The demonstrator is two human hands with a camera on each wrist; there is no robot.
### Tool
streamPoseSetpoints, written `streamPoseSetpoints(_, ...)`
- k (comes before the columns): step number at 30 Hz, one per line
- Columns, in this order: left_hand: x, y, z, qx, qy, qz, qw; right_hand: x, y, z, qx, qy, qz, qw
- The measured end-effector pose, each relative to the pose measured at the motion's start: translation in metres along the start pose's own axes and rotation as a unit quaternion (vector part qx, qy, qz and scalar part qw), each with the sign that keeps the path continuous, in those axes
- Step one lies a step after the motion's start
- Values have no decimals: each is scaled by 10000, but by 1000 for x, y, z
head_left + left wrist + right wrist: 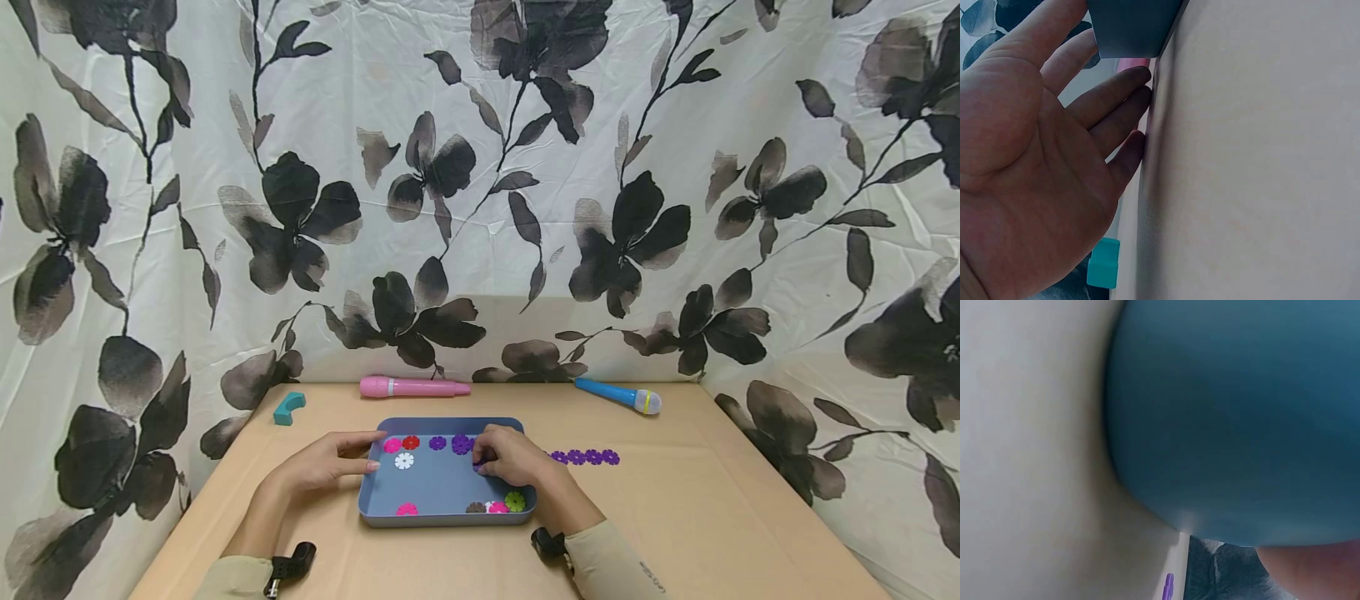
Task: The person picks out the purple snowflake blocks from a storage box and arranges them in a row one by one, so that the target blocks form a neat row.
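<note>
A blue-grey rectangular tray (442,520) lies on the table with loose flower-shaped plastic discs in it. My left hand (322,458) steadies its left side, thumb and forefinger at the rim; in the left wrist view the other fingers extend fairly straight beside the tray wall. Inside the tray, my right hand (510,457) pinches a purple flower disc (477,467) between curled fingers. Close by lie more purple discs (461,444), plus red (411,442), pink (392,447) and white (404,461) ones. The tray's wall (1229,425) hides most of the right hand in its wrist view.
Right of the tray, a row of purple discs (593,457) lies on the table, partly behind the right hand. A pink toy microphone (415,387) and a blue one (618,396) lie at the back. A teal arched block (288,408) sits back left, before a floral curtain (450,250).
</note>
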State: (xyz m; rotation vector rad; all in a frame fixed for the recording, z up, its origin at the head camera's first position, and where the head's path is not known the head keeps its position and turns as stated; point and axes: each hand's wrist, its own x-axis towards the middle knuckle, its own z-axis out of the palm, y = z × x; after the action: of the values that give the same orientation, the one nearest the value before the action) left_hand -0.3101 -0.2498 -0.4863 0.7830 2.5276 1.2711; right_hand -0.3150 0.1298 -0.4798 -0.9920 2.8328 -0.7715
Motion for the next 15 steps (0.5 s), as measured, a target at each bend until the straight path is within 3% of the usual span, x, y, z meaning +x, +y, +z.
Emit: streamPoseSetpoints(15, 1, -2, 1, 127, 38, -140, 9998, -6, 7, -8, 564, -70, 56, 9984)
